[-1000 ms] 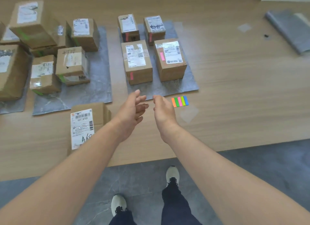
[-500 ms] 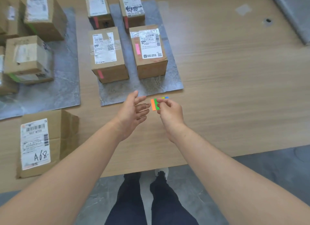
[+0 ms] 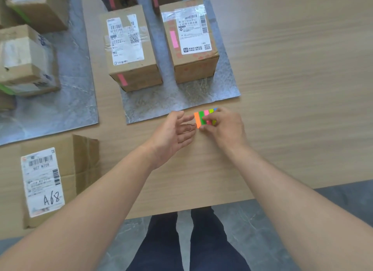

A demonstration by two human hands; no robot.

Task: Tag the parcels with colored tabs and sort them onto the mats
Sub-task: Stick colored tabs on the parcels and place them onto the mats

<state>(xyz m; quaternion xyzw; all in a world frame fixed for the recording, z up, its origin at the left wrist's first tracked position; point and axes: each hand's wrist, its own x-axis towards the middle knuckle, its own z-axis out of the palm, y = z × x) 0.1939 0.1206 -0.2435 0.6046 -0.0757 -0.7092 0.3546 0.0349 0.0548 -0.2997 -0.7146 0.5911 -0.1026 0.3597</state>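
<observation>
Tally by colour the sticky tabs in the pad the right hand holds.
Orange paper tab: 1
Green paper tab: 1
Pink paper tab: 1
Yellow-green paper tab: 1
Blue paper tab: 1
Total: 5, in the pad the right hand pinches

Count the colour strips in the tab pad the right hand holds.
5, side by side in the pad the right hand pinches: orange at the left, then green, pink, yellow-green, and blue, barely showing past the fingers. More could be hidden under them.
</observation>
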